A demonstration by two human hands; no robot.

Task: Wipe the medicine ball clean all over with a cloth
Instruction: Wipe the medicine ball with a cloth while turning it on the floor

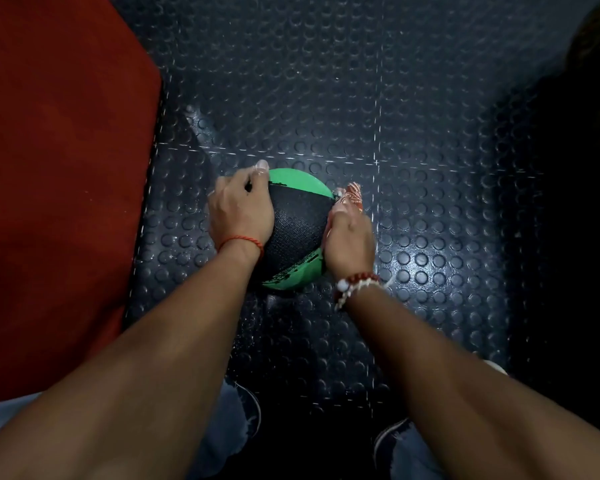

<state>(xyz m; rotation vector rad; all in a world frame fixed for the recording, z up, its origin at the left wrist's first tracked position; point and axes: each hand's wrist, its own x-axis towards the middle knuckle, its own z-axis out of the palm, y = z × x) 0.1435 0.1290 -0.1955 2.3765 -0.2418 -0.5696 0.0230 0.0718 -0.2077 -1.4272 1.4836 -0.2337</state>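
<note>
A green and black medicine ball (297, 221) sits on the dark studded rubber floor (413, 133). My left hand (239, 211) lies on the ball's left side, fingers curved round it and thumb on the upper edge. My right hand (349, 239) is on the ball's right side and holds a red patterned cloth (354, 195) against it. Only the cloth's tip shows beyond my fingers; the rest is hidden under the hand.
A large red mat (56, 174) lies along the left, its edge close to my left hand. My jeans and shoes (392, 441) show below the arms. The right side is dark, and open studded floor stretches beyond the ball.
</note>
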